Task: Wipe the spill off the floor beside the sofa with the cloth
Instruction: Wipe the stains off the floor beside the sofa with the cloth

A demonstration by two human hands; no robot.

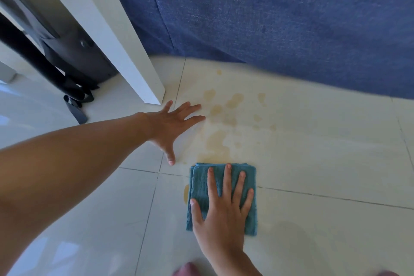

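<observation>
A yellowish spill (226, 119) lies in patches and droplets on the white tiled floor (324, 152), just in front of the blue sofa (280, 18). A folded teal cloth (199, 186) lies flat on the floor at the near edge of the spill. My right hand (221, 206) presses flat on the cloth with fingers spread. A small patch of spill (186, 194) shows at the cloth's left edge. My left hand (172, 125) rests flat on the floor left of the spill, fingers spread, holding nothing.
A white table leg (125, 40) stands on the floor close behind my left hand. Behind it at the left is a dark bag (74, 51) with black straps (76, 105). The sofa's base runs along the far side of the spill.
</observation>
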